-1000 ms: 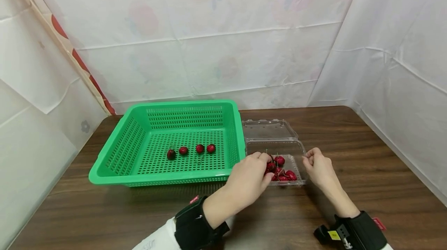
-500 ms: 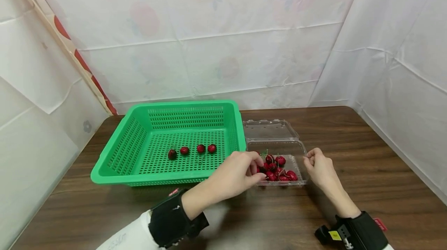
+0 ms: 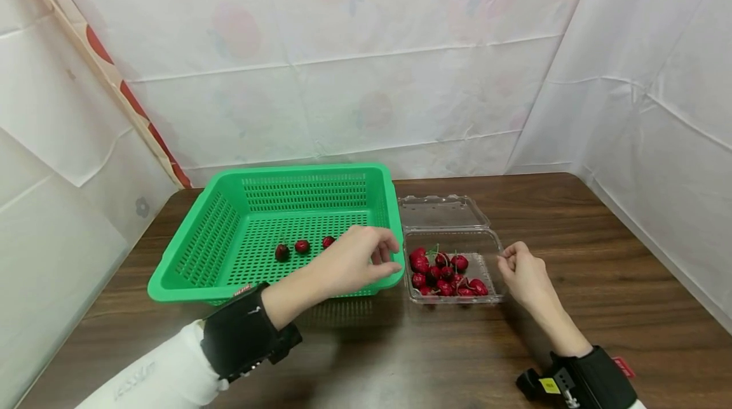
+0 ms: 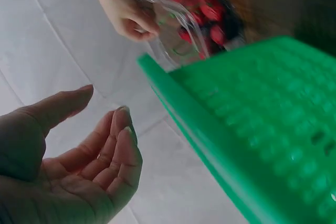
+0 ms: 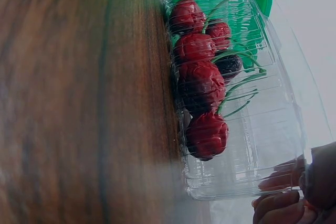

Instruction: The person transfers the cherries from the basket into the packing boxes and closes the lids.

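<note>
My left hand (image 3: 357,260), its fingers loosely bent with nothing between them, hovers over the right front part of the green basket (image 3: 194,295). Inside the basket, cherries (image 3: 302,246) lie in a row, the right end of it hidden behind that hand. To the right stands a clear plastic clamshell box (image 3: 490,245), its lid folded back. Several dark red cherries with green stems (image 5: 202,85) are heaped in the box, mostly toward its left and front. My right hand (image 3: 523,274) pinches the box's right rim between thumb and fingers, as the right wrist view also shows.
Basket and box stand side by side on a dark wooden table (image 3: 577,237). The box's lid (image 3: 440,212) lies toward the back. White patterned cloth (image 3: 366,66) hangs behind the table and along both sides.
My left hand has come away from the cherries in the box and moved left over the basket, uncovering the box's left side. The right hand stays on the box's rim.
</note>
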The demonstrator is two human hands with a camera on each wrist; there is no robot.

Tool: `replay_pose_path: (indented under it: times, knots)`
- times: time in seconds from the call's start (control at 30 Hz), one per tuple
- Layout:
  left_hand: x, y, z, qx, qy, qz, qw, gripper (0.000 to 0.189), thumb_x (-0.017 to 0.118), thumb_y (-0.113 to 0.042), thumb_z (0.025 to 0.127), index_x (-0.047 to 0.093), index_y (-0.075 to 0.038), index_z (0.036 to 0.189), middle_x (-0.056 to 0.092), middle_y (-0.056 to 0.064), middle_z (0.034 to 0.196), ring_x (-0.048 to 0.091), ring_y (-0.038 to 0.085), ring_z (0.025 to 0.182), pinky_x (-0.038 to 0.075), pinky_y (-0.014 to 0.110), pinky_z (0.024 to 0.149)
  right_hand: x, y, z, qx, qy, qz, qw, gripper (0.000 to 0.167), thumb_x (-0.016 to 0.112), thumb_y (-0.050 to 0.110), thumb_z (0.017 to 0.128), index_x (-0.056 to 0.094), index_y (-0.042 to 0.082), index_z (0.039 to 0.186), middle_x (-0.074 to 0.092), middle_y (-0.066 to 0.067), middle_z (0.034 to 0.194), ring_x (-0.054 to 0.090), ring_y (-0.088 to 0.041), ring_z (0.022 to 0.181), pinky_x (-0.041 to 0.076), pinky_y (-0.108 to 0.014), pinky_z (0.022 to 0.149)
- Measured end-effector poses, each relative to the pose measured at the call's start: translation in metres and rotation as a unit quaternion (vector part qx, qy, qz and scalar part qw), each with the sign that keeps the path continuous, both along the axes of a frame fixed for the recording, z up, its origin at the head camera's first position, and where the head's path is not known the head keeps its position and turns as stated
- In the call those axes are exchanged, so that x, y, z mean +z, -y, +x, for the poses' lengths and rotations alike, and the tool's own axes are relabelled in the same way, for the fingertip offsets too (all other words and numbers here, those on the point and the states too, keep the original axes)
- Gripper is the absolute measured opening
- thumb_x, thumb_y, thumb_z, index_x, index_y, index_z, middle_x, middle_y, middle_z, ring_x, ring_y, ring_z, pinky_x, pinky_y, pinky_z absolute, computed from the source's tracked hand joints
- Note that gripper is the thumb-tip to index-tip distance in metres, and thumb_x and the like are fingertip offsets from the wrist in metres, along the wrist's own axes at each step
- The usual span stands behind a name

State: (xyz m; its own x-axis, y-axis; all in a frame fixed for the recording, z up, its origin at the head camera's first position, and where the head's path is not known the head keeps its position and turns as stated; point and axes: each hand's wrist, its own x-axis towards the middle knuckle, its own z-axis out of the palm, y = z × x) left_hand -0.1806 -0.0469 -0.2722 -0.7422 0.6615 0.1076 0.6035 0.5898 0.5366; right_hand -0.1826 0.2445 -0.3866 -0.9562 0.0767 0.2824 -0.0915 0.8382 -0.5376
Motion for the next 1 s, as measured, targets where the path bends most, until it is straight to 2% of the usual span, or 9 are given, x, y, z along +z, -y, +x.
replay_pose_path:
  times: [0.23,0.33,0.43,0.57,0.8,1.0]
  knots:
    - [0.008,0.013,-0.018,-0.012,0.010,-0.087,0.9961,0.027,0.067,-0.016,0.079,0.061,-0.001,0.101,0.060,0.005,0.093,0.056,0.015,0.079,0.045,0.025,0.070,0.000,0.000,0.000,0.000,-0.003,-0.002,1.0000,0.012,0.050,0.007,0.086,0.047,-0.005,0.087,0.045,-0.002,0.059,0.041,-0.014,0.049,0.035,-0.030,0.047]
    - [0.012,0.019,-0.028,-0.020,0.004,-0.118,0.9928,0.030,0.067,-0.017,0.080,0.061,0.000,0.104,0.060,0.006,0.094,0.055,0.013,0.077,0.045,0.026,0.071,-0.001,-0.001,-0.001,0.000,-0.004,-0.002,1.0000,0.012,0.050,0.007,0.086,0.047,-0.005,0.087,0.045,-0.003,0.059,0.041,-0.014,0.049,0.035,-0.029,0.047]
    - [0.014,0.025,-0.037,-0.029,0.014,-0.143,0.9891,0.032,0.066,-0.018,0.081,0.060,-0.001,0.106,0.059,0.005,0.095,0.055,0.012,0.076,0.045,0.026,0.072,-0.002,0.000,-0.001,-0.001,-0.008,-0.002,1.0000,0.012,0.050,0.007,0.086,0.047,-0.005,0.087,0.046,-0.003,0.059,0.042,-0.014,0.049,0.036,-0.030,0.047]
    - [0.016,0.032,-0.051,-0.047,0.030,-0.175,0.9831,0.034,0.063,-0.020,0.083,0.058,-0.001,0.111,0.058,0.006,0.098,0.055,0.017,0.085,0.045,0.029,0.075,-0.001,0.001,-0.001,-0.004,-0.010,-0.002,0.9999,0.011,0.051,0.006,0.086,0.047,-0.004,0.086,0.046,-0.003,0.060,0.042,-0.013,0.050,0.036,-0.029,0.048]
    - [0.014,0.039,-0.072,-0.066,0.050,-0.224,0.9710,0.038,0.060,-0.021,0.085,0.054,-0.002,0.117,0.055,0.010,0.108,0.050,0.026,0.103,0.042,0.034,0.083,-0.001,0.001,-0.001,-0.003,-0.009,-0.008,0.9999,0.010,0.051,0.005,0.086,0.047,-0.004,0.086,0.046,-0.003,0.060,0.042,-0.014,0.050,0.036,-0.029,0.047]
    - [0.008,0.041,-0.087,-0.065,0.061,-0.257,0.9623,0.040,0.062,-0.019,0.084,0.053,-0.003,0.119,0.053,0.012,0.112,0.046,0.028,0.109,0.040,0.036,0.086,-0.001,0.000,-0.001,-0.003,-0.015,-0.006,0.9999,0.010,0.052,0.005,0.085,0.048,-0.005,0.086,0.046,-0.003,0.060,0.043,-0.014,0.050,0.036,-0.030,0.048]
